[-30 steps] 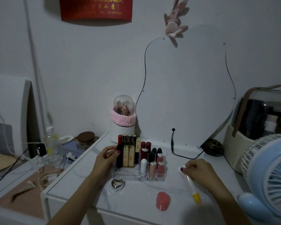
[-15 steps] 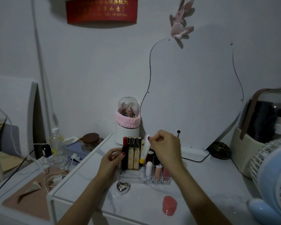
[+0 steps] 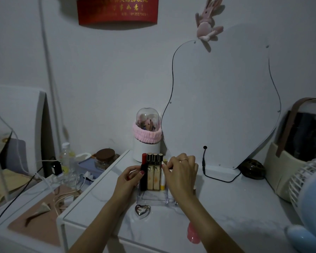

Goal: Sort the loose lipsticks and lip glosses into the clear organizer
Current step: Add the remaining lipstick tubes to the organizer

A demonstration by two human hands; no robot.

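Both hands at clear organizer: right hand pinching yellow-capped tube, left hand on black lipstick.

A clear organizer stands on the worktop. In its back row, upright and side by side: a black lipstick with a red cap, two gold-capped glosses, and a white tube, yellow cap down.

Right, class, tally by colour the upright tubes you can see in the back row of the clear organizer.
Red-and-black tube: 1
Gold-capped tubes: 3
White tube with yellow cap: 1
Total: 5
The right hand covers the rest of the clear organizer, so more tubes may be hidden there.
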